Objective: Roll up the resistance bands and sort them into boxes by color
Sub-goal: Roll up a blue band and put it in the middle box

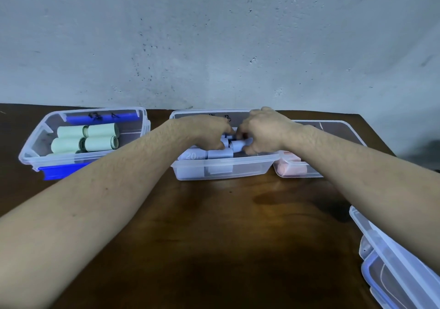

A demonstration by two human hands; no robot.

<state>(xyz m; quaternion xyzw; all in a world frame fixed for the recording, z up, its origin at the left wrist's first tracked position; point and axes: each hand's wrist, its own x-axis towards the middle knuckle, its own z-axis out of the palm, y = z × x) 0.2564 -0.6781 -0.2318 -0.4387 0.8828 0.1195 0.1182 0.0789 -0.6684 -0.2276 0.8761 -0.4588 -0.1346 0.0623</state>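
Both my hands reach into the middle clear box [223, 169] at the back of the table. My left hand [209, 130] and my right hand [264, 130] meet over a rolled lavender band [238, 144], with fingers curled round it. More lavender rolls [212, 154] lie in the front of that box. The left clear box [35, 151] holds several pale green rolls [100, 137]. At the right, a third box [295, 174] holds pink rolls [292, 168], partly hidden by my right forearm.
A dark wooden table [226, 225] runs up to a grey wall [214, 46]. Clear lids with blue clips [392, 261] are stacked at the table's right front edge. A blue clip [62, 171] sticks out at the front of the left box.
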